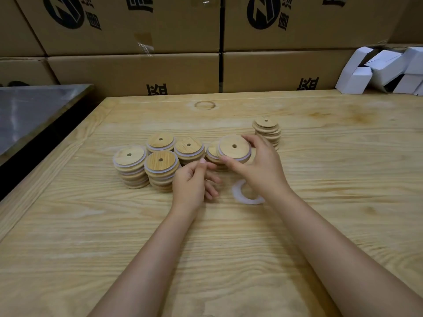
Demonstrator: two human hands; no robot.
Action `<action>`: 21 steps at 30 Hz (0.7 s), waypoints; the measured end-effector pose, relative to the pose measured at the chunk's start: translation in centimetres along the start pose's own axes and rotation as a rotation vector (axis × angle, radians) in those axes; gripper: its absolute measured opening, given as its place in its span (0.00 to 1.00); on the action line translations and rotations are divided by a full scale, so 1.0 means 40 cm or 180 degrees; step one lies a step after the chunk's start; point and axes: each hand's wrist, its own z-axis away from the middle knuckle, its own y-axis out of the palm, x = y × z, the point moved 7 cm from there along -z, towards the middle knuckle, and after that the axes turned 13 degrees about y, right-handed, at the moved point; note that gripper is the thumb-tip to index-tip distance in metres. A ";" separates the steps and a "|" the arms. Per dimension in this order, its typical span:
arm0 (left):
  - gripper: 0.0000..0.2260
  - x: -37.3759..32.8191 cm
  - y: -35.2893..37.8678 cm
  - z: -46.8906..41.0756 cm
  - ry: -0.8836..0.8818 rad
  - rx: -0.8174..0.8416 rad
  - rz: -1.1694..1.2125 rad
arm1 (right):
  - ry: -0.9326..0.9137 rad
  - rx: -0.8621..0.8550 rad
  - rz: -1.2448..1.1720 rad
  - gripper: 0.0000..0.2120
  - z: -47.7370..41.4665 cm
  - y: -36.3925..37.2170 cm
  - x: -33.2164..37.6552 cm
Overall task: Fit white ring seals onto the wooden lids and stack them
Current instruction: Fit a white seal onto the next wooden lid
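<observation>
My right hand (256,163) grips a round wooden lid (234,147) with a white ring seal round its edge, held just above a short stack (212,154). My left hand (194,179) hovers beside it with fingers loosely curled and nothing in it. Several stacks of sealed lids (160,170) stand to the left. A stack of lids without seals (267,131) stands behind my right hand. A loose white ring seal (242,195) lies on the table under my right wrist, partly hidden.
The wooden table (206,248) stretches toward me. Cardboard boxes (137,72) wall off the back. Small white cartons (384,69) are piled at the back right. A grey metal surface (34,110) lies to the left beyond a dark gap.
</observation>
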 end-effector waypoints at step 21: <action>0.15 0.014 -0.013 -0.009 -0.0079 -0.0107 -0.0131 | -0.0017 0.0160 0.0358 0.35 -0.086 0.090 -0.022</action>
